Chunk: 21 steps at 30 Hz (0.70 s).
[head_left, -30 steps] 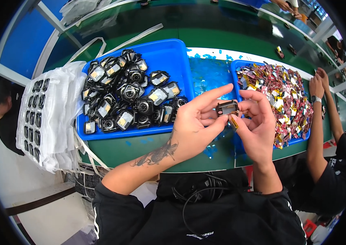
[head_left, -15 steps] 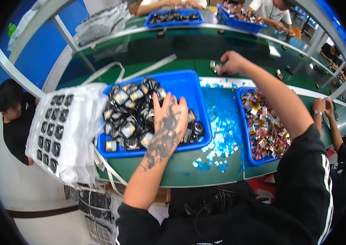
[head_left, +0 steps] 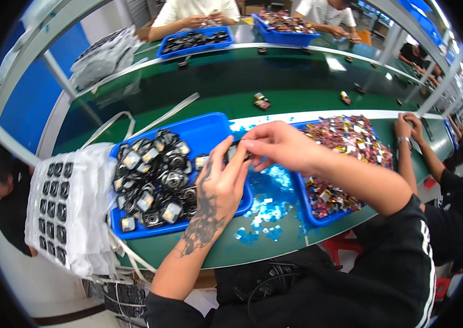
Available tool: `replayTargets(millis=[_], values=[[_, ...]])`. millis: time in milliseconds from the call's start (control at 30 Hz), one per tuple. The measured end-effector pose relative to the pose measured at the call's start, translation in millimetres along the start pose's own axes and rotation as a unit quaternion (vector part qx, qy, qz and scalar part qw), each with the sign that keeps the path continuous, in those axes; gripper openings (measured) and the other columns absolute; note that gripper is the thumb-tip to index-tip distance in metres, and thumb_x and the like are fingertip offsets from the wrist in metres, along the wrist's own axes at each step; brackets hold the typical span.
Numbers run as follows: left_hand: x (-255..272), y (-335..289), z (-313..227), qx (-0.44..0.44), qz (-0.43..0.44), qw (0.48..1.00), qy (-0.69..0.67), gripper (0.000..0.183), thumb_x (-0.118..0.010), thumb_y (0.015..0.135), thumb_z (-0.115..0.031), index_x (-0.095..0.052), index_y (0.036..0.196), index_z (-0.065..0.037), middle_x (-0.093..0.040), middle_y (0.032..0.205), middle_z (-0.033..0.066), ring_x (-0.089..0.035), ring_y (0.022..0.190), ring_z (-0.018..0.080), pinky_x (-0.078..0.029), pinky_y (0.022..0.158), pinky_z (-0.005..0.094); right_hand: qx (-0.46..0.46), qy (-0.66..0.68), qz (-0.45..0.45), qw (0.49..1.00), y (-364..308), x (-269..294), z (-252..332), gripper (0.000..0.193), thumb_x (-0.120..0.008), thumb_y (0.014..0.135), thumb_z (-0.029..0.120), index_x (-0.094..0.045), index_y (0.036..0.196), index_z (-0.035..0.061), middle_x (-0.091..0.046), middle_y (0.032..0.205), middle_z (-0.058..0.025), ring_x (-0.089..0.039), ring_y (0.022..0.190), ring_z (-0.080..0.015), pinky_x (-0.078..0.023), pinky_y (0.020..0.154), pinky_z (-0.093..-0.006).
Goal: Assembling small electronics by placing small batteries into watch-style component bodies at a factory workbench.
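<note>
My left hand [head_left: 219,183], with a dark tattoo running from its back down the forearm, is raised over the right side of a blue tray [head_left: 209,123]. Its fingers close around a small black part [head_left: 237,151], mostly hidden by the fingers. From the right, my right hand [head_left: 280,145] meets it, thumb and fingers pinched together at the part; what exactly they grip is hidden. Heaped in the tray are black rounded parts [head_left: 157,175] with pale square patches. To the right, another blue tray [head_left: 319,220] is piled with small pink, gold and silver pieces [head_left: 346,153].
Blue and clear film scraps [head_left: 270,210] litter the green table between the trays. A stack of white trays [head_left: 56,208] with black parts stands at left. Beyond the white rail, a conveyor belt [head_left: 215,82] carries small assemblies [head_left: 261,101]. Co-workers sit across and on both sides.
My right hand has come back from the conveyor, leaving a small assembly there. My left hand has lifted out of the black parts with one of them, and both hands now meet.
</note>
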<state>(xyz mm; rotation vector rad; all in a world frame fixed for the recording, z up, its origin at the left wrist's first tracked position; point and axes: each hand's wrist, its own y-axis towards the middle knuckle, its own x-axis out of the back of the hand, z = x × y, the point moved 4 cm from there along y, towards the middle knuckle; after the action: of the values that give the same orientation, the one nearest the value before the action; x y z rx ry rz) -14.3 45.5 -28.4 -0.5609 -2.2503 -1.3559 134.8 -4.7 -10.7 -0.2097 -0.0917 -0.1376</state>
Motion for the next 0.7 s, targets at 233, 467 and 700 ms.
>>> replayTargets(millis=[233,467,700], values=[[-18,-1,-9,0.171,0.173,0.928,-0.282,0.042,-0.075,0.08,-0.007,-0.061,0.118,0.001,-0.057,0.104,0.0109,-0.063,0.086,0.0157,-0.055,0.064,0.0245,0.123,-0.307,-0.064,0.942,-48,8,1,0.021,-0.065,0.088,0.013,-0.067,0.101,-0.0037,-0.069,0.085,-0.0128,-0.067,0.077,-0.0171,-0.054,0.072,-0.0308],[-31,-12,-4,0.354,0.213,0.76,-0.502,0.018,-0.059,0.095,-0.012,-0.06,0.103,0.004,-0.065,0.091,0.0121,-0.066,0.065,0.0146,-0.055,0.057,0.0236,0.157,-0.58,-0.205,0.772,-105,148,12,0.024,-0.072,0.077,0.01,-0.07,0.099,0.0033,-0.065,0.099,-0.0143,-0.061,0.097,-0.0321,-0.049,0.089,-0.0399],[-33,-15,-2,0.386,0.19,0.702,-0.568,0.022,-0.052,0.099,-0.014,-0.051,0.115,0.0,-0.064,0.093,0.0133,-0.068,0.073,0.0195,-0.058,0.064,0.0274,0.191,-0.409,-0.238,0.86,-130,146,-4,0.014,-0.069,0.08,0.004,-0.063,0.092,-0.0002,-0.064,0.089,-0.0092,-0.063,0.089,-0.0207,-0.049,0.082,-0.0338]])
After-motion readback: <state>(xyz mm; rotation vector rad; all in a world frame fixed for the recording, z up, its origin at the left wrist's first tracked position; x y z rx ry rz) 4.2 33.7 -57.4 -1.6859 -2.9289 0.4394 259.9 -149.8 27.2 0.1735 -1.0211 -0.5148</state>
